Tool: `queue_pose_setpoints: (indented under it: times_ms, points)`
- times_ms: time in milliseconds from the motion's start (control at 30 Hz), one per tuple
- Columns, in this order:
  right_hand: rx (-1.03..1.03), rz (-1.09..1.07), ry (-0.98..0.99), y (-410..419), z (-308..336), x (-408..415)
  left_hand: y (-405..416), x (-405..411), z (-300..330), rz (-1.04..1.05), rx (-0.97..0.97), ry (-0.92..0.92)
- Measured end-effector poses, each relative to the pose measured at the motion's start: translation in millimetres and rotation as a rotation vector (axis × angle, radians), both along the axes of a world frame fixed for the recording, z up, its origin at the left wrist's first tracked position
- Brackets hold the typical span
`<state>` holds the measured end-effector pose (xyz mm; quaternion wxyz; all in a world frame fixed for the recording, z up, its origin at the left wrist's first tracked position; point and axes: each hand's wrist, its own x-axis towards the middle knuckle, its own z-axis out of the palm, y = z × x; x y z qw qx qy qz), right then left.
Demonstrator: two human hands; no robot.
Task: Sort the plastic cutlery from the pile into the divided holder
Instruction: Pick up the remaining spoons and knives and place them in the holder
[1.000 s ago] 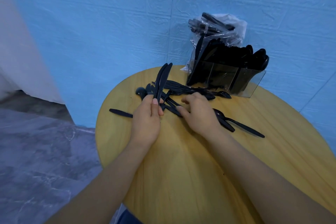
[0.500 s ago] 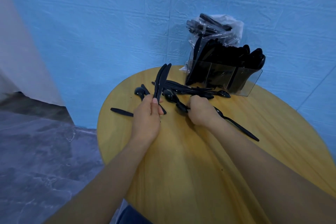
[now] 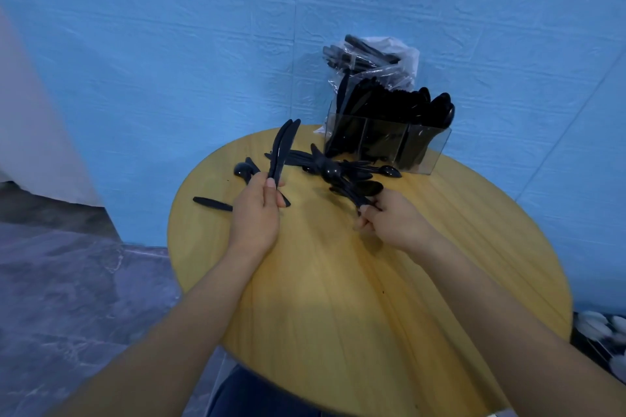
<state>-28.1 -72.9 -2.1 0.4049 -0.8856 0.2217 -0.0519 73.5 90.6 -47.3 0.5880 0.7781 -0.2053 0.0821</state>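
Two bare forearms with no sleeves, short plain nails, dark blue clothing (image 3: 257, 393) at the lap

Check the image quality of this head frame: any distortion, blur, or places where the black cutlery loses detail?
Head view: wide-angle bending curves the wall seams and stretches the forearms at the edges; the bottom right corner is smeared. The cutlery in the divided holder merges into one black mass, and its clear walls show faint reflections. The knives in the left hand read sharply; the spoons held by the right hand blur together.
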Motion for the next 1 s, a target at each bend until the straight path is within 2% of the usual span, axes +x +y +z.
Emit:
queue_pose_setpoints:
  times_ms: [367, 567, 867, 1000]
  points:
    - [-0.101, -0.007, 0.023, -5.1, -8.5, -40.8, 0.2, -12.5, 5.5, -0.016, 0.043, -0.028]
    - [-0.099, -0.013, -0.099, -7.0, -10.1, -50.5, -9.4, -34.0, 9.2, -0.012, 0.060, -0.040]
    - [-0.080, -0.188, -0.260, -13.6, -11.2, -53.2, -12.4, -41.8, 5.3, -0.031, 0.124, -0.078]
    - [-0.140, -0.117, -0.293, 6.5, -10.9, -46.9, -12.1, -41.8, 5.5, -0.016, 0.109, -0.089]
